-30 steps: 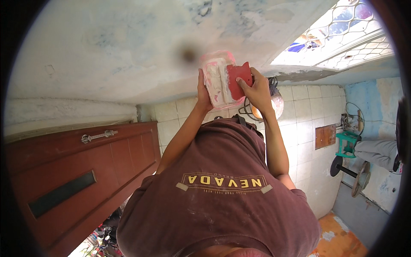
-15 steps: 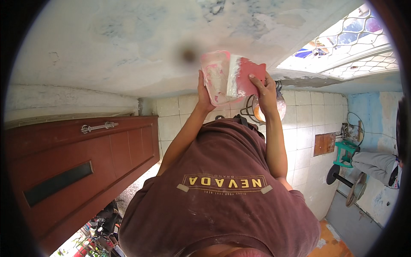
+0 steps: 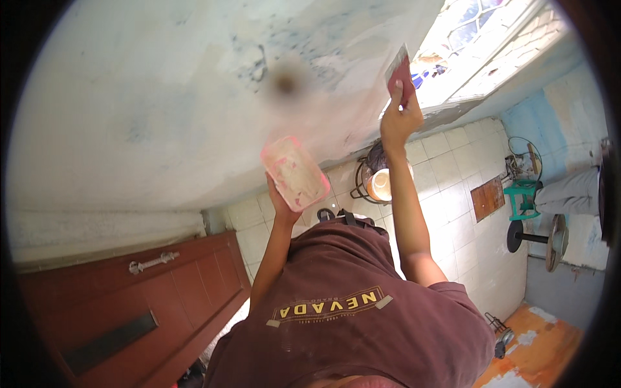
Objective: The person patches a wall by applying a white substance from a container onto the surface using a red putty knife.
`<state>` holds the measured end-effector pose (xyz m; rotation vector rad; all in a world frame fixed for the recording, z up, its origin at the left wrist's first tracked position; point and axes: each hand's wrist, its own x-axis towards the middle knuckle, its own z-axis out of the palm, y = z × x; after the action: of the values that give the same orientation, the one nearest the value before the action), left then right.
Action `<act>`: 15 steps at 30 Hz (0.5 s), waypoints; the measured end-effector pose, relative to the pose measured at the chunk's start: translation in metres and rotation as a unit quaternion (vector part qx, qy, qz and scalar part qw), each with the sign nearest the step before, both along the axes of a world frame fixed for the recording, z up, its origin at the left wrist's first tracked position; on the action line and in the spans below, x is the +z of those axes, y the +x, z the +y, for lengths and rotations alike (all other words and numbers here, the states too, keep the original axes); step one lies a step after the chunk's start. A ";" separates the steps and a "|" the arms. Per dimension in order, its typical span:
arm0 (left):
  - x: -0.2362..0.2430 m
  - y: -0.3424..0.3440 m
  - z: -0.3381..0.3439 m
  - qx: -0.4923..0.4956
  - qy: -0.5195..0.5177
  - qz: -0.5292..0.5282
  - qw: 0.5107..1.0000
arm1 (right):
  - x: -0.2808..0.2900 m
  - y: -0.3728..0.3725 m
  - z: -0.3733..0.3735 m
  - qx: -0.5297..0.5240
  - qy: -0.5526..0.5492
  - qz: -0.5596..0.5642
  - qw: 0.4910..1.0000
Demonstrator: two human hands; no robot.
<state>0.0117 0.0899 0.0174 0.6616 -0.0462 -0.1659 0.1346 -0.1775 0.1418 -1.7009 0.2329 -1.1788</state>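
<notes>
My left hand (image 3: 280,202) holds up a pink rectangular tray (image 3: 294,172) smeared with white paste, its face tilted toward me. My right hand (image 3: 399,120) is raised higher and further right, gripping a red flat-bladed scraper (image 3: 401,75). The blade's edge rests on the pale, patchy plastered wall (image 3: 162,110) near the window's edge. Both of my forearms rise from my maroon shirt (image 3: 349,323) at the bottom of the view.
A brown wooden door (image 3: 129,304) with a metal handle (image 3: 152,262) lies at lower left. On the pale tiled floor (image 3: 453,187) stands a round pot in a dark metal stand (image 3: 380,184). A green stool (image 3: 522,196), a round pedestal (image 3: 546,239) and a patterned window (image 3: 479,32) are at right.
My right hand has lifted the scraper off the tray and swung it up and right onto the wall. The tray has dropped lower and to the left.
</notes>
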 end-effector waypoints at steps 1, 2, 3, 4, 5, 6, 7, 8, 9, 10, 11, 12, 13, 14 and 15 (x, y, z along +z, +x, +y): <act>0.000 -0.001 0.001 0.002 0.009 0.010 1.000 | 0.007 0.015 0.005 -0.017 -0.031 -0.027 0.999; 0.000 -0.002 0.000 0.001 0.029 0.038 0.999 | 0.015 0.029 0.007 -0.037 -0.062 -0.054 0.996; -0.001 -0.001 0.001 0.003 0.051 0.067 0.996 | 0.021 0.042 0.020 -0.033 -0.090 -0.060 0.994; -0.004 0.002 -0.002 -0.011 0.005 0.091 0.996 | 0.019 0.055 0.036 -0.074 -0.141 -0.045 0.986; -0.009 0.004 -0.005 -0.025 -0.039 0.116 0.992 | 0.011 0.067 0.055 -0.114 -0.190 -0.027 0.975; -0.012 0.004 -0.005 -0.031 -0.083 0.143 0.986 | 0.001 0.066 0.079 -0.106 -0.198 0.012 0.974; -0.012 0.006 -0.006 -0.033 -0.085 0.152 0.984 | -0.009 0.058 0.099 -0.098 -0.206 0.050 0.972; -0.013 0.009 -0.007 -0.033 -0.088 0.160 0.983 | -0.019 0.046 0.114 -0.064 -0.211 0.044 0.974; -0.014 0.010 -0.011 -0.034 -0.092 0.170 0.980 | -0.029 0.033 0.120 -0.031 -0.217 0.040 0.975; -0.016 0.009 -0.010 -0.037 -0.095 0.174 0.979 | -0.035 0.021 0.118 0.004 -0.229 0.030 0.973; -0.017 0.010 -0.010 -0.041 -0.098 0.179 0.978 | -0.040 0.011 0.110 0.039 -0.240 0.022 0.970; -0.019 0.011 -0.010 -0.049 -0.099 0.183 0.977 | -0.043 0.004 0.097 0.068 -0.250 0.013 0.966; -0.018 0.012 -0.009 -0.039 -0.089 0.176 0.980 | -0.039 0.003 0.083 0.062 -0.217 0.002 0.974; -0.017 0.010 -0.009 -0.030 -0.079 0.170 0.982 | -0.034 0.003 0.065 0.056 -0.183 -0.009 0.981; -0.015 0.011 -0.012 -0.024 -0.071 0.163 0.984 | -0.024 0.004 0.045 0.047 -0.151 -0.021 0.987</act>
<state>0.0222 0.0783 0.0025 0.4857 0.2393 -0.3127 0.1388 -0.1328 0.1176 -1.9238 -0.0562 -1.2249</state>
